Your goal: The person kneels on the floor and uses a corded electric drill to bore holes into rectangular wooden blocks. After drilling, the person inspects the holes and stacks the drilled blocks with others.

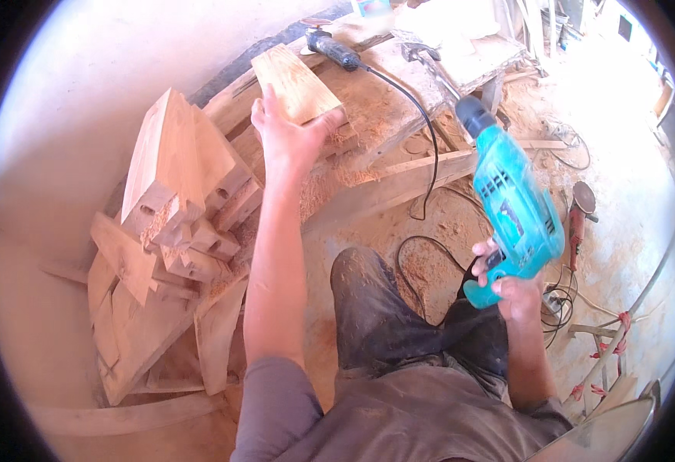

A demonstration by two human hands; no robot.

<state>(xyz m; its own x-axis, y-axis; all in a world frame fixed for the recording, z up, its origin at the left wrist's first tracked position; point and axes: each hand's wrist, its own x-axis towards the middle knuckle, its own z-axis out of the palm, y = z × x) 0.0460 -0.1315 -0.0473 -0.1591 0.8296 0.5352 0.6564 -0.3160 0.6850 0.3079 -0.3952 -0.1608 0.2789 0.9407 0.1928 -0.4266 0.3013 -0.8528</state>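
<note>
Head view: the flat pale rectangular wooden board (295,83) sits upper centre on the sawdust-covered workbench (399,100), long axis running up-left, pinned under the spread left hand (285,140). The turquoise plastic electric drill (510,208) is clenched in the right hand (507,289), centre right, chuck aimed up-left at the board. A small teal package (370,7) is cut off at the top edge.
</note>
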